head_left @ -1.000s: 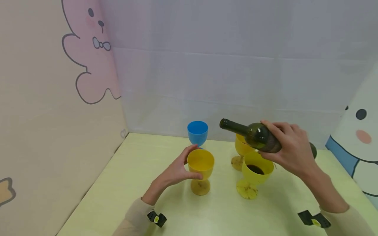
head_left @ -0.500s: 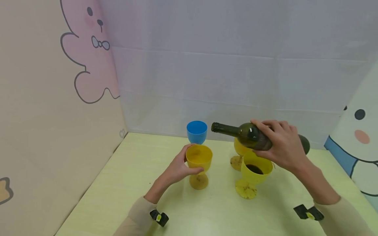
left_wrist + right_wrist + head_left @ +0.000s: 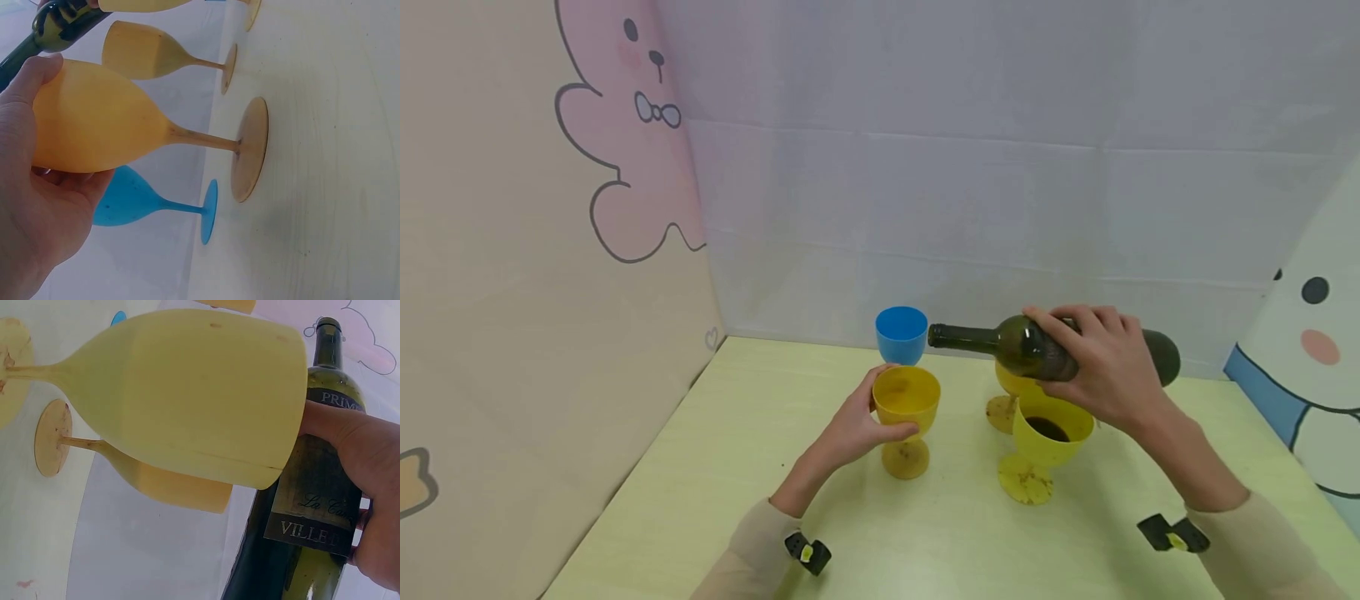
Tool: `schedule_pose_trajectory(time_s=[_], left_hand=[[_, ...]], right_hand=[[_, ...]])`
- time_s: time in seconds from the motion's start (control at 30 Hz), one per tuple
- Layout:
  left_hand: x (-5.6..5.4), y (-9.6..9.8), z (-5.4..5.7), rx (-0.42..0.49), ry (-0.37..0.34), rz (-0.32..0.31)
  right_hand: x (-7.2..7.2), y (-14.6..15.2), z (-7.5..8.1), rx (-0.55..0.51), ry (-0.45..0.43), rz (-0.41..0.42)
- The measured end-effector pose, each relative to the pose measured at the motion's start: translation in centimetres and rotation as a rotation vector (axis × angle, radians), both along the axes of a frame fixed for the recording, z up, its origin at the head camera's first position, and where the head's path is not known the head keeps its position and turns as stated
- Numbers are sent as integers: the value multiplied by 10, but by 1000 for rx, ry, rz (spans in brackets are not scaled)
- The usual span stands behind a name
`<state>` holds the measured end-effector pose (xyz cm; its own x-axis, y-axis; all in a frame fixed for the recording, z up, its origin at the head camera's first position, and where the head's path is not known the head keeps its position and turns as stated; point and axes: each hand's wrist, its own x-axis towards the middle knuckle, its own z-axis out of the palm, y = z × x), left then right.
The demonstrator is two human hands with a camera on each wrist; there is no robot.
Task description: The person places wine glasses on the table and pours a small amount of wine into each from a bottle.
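My left hand [image 3: 853, 433] grips an orange-yellow wine goblet [image 3: 906, 408] by its bowl, thumb in front. The goblet stands upright; whether its foot touches the table I cannot tell. No liquid shows in it. In my right hand [image 3: 1108, 367] a dark green wine bottle [image 3: 1015, 343] lies nearly level, its mouth pointing left. That mouth is above and slightly right of the held goblet's rim, apart from it, with no stream visible. The right wrist view shows the labelled bottle [image 3: 312, 494] with fingers and thumb round it. Below the bottle stands a lighter yellow goblet [image 3: 1041, 454] with dark liquid inside.
Behind the lighter goblet is another orange-yellow goblet [image 3: 1002, 412], partly covered by the bottle. A blue goblet [image 3: 901, 337] stands behind my left hand. All are on a pale table [image 3: 760, 400], with a light cloth wall [image 3: 880, 192] at its back edge.
The bottle has moved left and its neck has dropped from a slight upward slant to nearly level. The held goblet has shifted slightly up in the head view. The other goblets stay put.
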<state>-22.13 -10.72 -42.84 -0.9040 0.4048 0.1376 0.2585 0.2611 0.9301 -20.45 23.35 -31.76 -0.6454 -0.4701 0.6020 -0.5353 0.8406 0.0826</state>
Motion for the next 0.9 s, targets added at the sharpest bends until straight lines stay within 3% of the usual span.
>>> schedule_pose_trajectory(time_s=[0.47, 0.9], left_hand=[[0, 1, 0, -3, -5, 6], [0, 0, -1, 5, 3, 0]], right_hand=[[-7, -5, 2, 91, 70, 10], [-9, -12, 4, 157, 82, 20]])
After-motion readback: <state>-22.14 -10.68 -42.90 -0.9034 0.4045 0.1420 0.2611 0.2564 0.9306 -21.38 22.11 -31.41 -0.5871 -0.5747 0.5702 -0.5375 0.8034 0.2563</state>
